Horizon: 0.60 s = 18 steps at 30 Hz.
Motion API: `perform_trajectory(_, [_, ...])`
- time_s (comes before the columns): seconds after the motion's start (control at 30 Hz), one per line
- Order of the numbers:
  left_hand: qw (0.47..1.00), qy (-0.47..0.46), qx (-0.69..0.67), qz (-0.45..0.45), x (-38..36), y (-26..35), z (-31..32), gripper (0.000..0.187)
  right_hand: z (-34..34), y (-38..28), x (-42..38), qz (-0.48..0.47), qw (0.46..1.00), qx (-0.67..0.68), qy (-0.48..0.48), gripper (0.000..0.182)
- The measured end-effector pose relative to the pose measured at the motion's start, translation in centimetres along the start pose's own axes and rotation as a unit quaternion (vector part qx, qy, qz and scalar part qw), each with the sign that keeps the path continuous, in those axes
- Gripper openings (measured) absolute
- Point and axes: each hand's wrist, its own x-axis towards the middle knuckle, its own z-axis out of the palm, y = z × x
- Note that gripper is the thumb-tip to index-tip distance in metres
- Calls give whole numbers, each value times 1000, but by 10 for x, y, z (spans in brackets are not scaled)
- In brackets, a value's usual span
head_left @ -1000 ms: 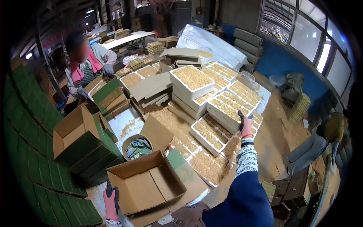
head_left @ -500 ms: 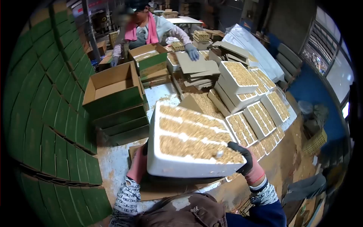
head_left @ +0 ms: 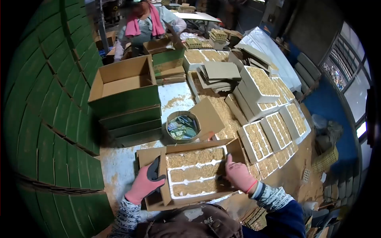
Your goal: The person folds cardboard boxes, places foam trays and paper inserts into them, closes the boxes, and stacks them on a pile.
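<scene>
A white foam box (head_left: 196,180), filled with tan shavings in rows split by white dividers, sits inside an open cardboard carton (head_left: 234,148) in front of me. My left hand (head_left: 146,181), in a pink glove with dark fingers, is at the carton's left wall. Its thumb and fingers are apart in a C shape. On the opposite side, my right hand (head_left: 239,174) grips the foam box's right edge, thumb up and the other fingers partly hidden down inside the carton. Just beyond the carton stands a round tub (head_left: 182,127) of blue-green packets.
Green-sided cartons (head_left: 123,107) are stacked at left, beside a tall wall of green boxes (head_left: 51,119). More filled foam boxes (head_left: 258,142) lie at right, near cardboard sheets (head_left: 220,71). A co-worker (head_left: 147,27) in a pink scarf stands across the table.
The foam box, held tilted in both hands before, is now lowered into the carton. My left hand has come off it. The tub has come into view, and the co-worker's hand has left the cardboard sheets.
</scene>
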Motion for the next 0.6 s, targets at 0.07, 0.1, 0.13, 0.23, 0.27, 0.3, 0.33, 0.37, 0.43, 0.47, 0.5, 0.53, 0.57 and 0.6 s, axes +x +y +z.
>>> perform_trajectory(0.07, [997,14,-20,-71,7,-1,-13,54,-15,-14,12,-6,997,-15,-82,72])
perform_trajectory(0.1, [989,35,-43,-137,11,6,-16,50,-29,-12,17,-60,993,13,-97,58])
perform_trajectory(0.13, [990,31,-21,-136,16,24,-22,38,-43,-4,21,-64,993,19,-100,58])
perform_trajectory(0.23, [996,55,-51,-57,80,-7,-50,29,-79,40,56,-15,886,437,156,46])
perform_trajectory(0.27, [998,51,36,16,113,-28,-43,29,-87,58,72,56,801,563,196,45])
perform_trajectory(0.3, [988,46,117,92,145,-44,-32,30,-75,80,102,109,819,506,248,52])
perform_trajectory(0.33, [983,-44,162,79,173,-28,-17,33,-41,99,141,157,831,441,301,59])
perform_trajectory(0.37, [954,-45,270,127,206,-61,-5,36,7,110,177,189,882,303,309,69])
perform_trajectory(0.43, [844,-38,492,208,267,-101,20,37,75,122,225,229,930,171,231,84])
perform_trajectory(0.47, [772,-54,595,218,285,-113,28,36,96,120,237,239,941,185,153,89])
perform_trajectory(0.5, [734,-88,635,224,300,-128,32,32,115,119,244,252,942,118,188,71])
perform_trajectory(0.53, [695,-121,672,225,308,-143,35,28,125,124,246,216,919,204,259,62])
perform_trajectory(0.57, [692,-116,680,212,316,-151,36,20,125,127,240,203,928,187,252,59])
perform_trajectory(0.6, [681,-109,683,239,316,-148,34,17,119,126,230,190,935,174,244,55])
